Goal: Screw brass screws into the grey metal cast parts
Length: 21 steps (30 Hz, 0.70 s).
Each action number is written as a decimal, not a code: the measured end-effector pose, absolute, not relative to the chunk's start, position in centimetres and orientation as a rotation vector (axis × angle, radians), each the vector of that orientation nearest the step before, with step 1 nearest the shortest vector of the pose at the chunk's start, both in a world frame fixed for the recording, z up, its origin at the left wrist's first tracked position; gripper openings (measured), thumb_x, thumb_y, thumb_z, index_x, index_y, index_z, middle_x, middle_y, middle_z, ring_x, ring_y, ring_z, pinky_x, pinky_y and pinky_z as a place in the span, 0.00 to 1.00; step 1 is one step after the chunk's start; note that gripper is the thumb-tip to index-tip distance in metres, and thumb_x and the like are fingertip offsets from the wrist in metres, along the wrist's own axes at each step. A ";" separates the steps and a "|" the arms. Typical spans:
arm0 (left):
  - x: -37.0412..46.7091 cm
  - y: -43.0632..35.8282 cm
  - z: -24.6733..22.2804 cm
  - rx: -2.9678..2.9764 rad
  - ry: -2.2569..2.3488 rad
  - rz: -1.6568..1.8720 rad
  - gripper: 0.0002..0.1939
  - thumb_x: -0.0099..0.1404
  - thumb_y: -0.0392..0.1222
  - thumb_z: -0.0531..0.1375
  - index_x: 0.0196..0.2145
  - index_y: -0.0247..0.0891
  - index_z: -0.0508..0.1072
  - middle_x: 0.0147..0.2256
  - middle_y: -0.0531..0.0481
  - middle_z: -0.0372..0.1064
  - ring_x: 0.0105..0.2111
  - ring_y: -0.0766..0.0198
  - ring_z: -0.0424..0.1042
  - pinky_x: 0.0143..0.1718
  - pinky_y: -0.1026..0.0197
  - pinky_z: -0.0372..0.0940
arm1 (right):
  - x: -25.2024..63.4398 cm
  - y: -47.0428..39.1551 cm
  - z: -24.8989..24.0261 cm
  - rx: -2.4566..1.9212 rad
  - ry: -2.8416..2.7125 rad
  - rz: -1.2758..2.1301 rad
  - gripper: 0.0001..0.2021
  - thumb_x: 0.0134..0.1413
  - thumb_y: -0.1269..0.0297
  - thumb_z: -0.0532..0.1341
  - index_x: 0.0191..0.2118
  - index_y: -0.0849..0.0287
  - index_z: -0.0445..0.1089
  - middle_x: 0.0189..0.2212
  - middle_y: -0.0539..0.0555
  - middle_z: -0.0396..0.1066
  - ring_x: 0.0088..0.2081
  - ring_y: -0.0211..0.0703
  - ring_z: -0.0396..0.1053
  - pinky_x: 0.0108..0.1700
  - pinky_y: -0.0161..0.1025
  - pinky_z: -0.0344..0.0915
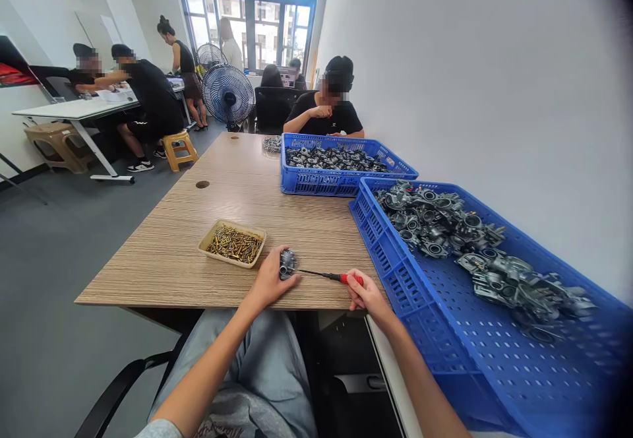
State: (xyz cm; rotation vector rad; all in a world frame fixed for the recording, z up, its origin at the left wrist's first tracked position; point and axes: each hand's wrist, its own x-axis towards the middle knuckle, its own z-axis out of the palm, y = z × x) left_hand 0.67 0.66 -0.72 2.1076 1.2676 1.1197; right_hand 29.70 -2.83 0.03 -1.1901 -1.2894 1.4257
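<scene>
Near the table's front edge my left hand (270, 280) is closed around a small grey metal carburetor body (287, 264). My right hand (364, 295) grips the red and black handle of a screwdriver (341, 278). Its thin dark shaft points left, with the tip at the carburetor's right side; whether it sits in a screw is too small to tell. Just left of my left hand stands a cream plastic tub (202, 248), filled with small brass-coloured threaded pieces (235, 243).
A blue crate (410, 280) at right holds several carburetor bodies (435, 217). Behind it, another blue crate (321, 184) contains many small metal parts. A person (326, 105) sits across the wood-grain table (163, 260). A fan (228, 95) and other people are further back.
</scene>
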 end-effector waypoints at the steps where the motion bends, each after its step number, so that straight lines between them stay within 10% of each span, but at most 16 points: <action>1: 0.7 0.7 -0.7 2.106 1.268 1.120 0.36 0.62 0.48 0.66 0.63 0.41 0.56 0.58 0.40 0.64 0.60 0.50 0.65 0.63 0.45 0.61 | 29.7 -2.8 0.1 -1.190 -1.293 1.425 0.20 0.57 0.42 0.64 0.33 0.54 0.63 0.16 0.38 0.51 0.15 0.28 0.42 0.19 0.34 0.70; 21: 0.7 0.7 -0.7 2.110 1.273 1.108 0.36 0.62 0.47 0.66 0.63 0.41 0.55 0.58 0.40 0.64 0.60 0.50 0.65 0.63 0.46 0.61 | 30.0 -2.7 -0.4 -1.171 -1.300 1.437 0.19 0.60 0.44 0.63 0.33 0.55 0.63 0.17 0.38 0.53 0.15 0.27 0.43 0.19 0.34 0.71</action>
